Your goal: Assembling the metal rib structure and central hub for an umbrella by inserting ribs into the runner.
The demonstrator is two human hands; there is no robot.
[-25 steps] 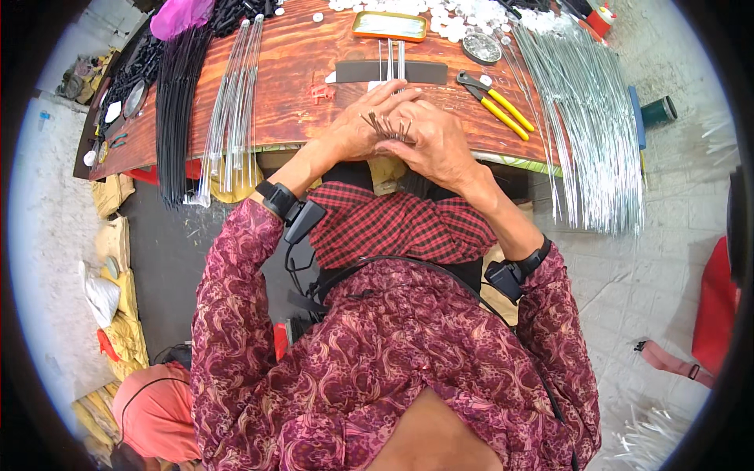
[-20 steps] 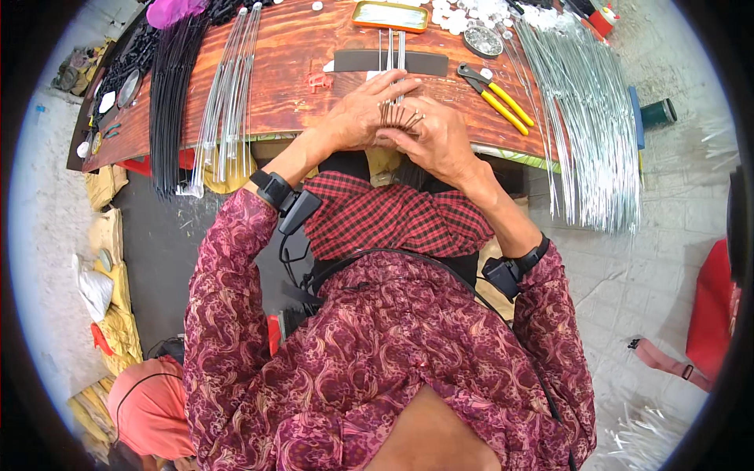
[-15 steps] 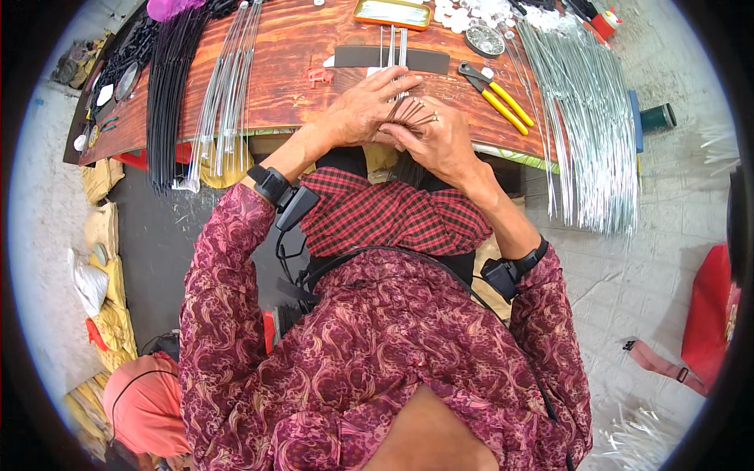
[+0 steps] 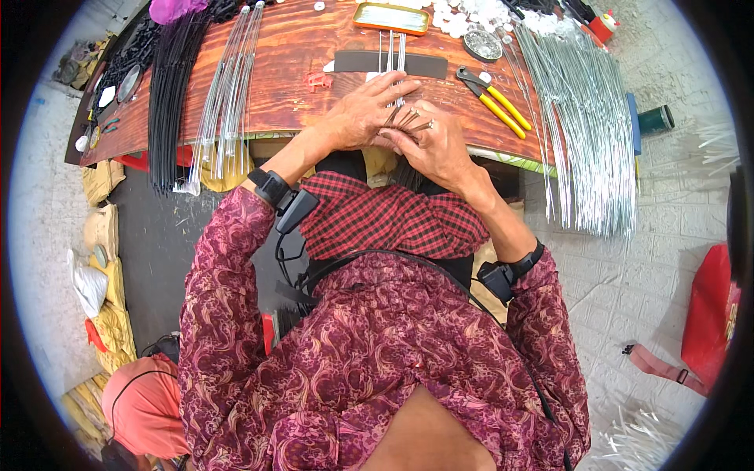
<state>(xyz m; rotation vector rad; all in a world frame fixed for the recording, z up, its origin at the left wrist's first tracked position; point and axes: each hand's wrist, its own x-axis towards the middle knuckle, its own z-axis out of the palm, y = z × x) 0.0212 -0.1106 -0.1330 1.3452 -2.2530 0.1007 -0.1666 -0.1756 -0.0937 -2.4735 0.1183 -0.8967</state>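
Observation:
My left hand (image 4: 357, 118) reaches over the table's near edge. Its fingers, pressed together, lie across several thin metal rods (image 4: 391, 51), and its thumb is hidden. Close against it, my right hand (image 4: 441, 145) is closed around a small fan of thin dark brown sticks (image 4: 410, 120) with pale tips. The metal rods cross a dark flat strip (image 4: 428, 67) on the table, with their far ends by a yellow-rimmed tin (image 4: 393, 17). What the two hands do underneath is hidden.
Yellow-handled cutters (image 4: 503, 106) and a round clear container (image 4: 482, 45) lie right of my hands. Silvery rods (image 4: 585, 133) overhang the right edge; black rods (image 4: 173, 102) and clear rods (image 4: 228, 94) overhang the left. A person's pink head covering (image 4: 145, 404) shows at lower left.
My right hand has turned slightly, and the brown sticks in it look less spread. The left hand has hardly moved.

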